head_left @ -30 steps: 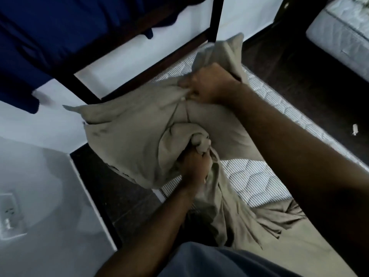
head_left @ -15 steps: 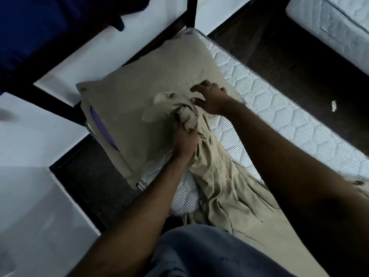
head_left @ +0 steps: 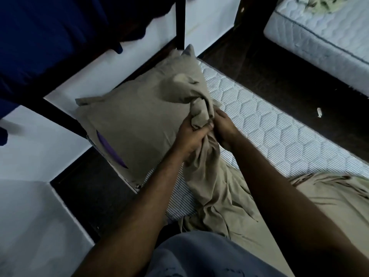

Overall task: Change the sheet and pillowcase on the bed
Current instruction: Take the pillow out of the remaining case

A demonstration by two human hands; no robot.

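**Both hands bunch the tan sheet beside the pillow**

Nearest the camera, a grey-blue clothed knee (head_left: 199,254) fills the bottom edge, with both bare forearms reaching forward above it. Just beyond, the tan sheet (head_left: 215,196) lies rumpled across the near part of the quilted mattress (head_left: 279,134) and rises in a twisted rope to the hands. The left hand (head_left: 191,136) grips that rope, its fingers (head_left: 207,127) curled tight round the bunched cloth. The right hand (head_left: 224,126) sits touching it on the far side, its fingers tucked into the same wad of sheet, holding it. The gathered end of the sheet stands up above both hands and drapes against the pillow (head_left: 135,124), which lies in a tan pillowcase at the head of the mattress, a strip of purple (head_left: 111,150) showing at its near-left edge. Behind the pillow runs the dark bed frame (head_left: 180,21) against a white wall (head_left: 209,19), with dark blue fabric (head_left: 50,37) hanging over it at upper left. Across the dark floor (head_left: 279,76), where a small pale scrap (head_left: 319,112) lies, a second quilted mattress (head_left: 323,31) occupies the far right corner.
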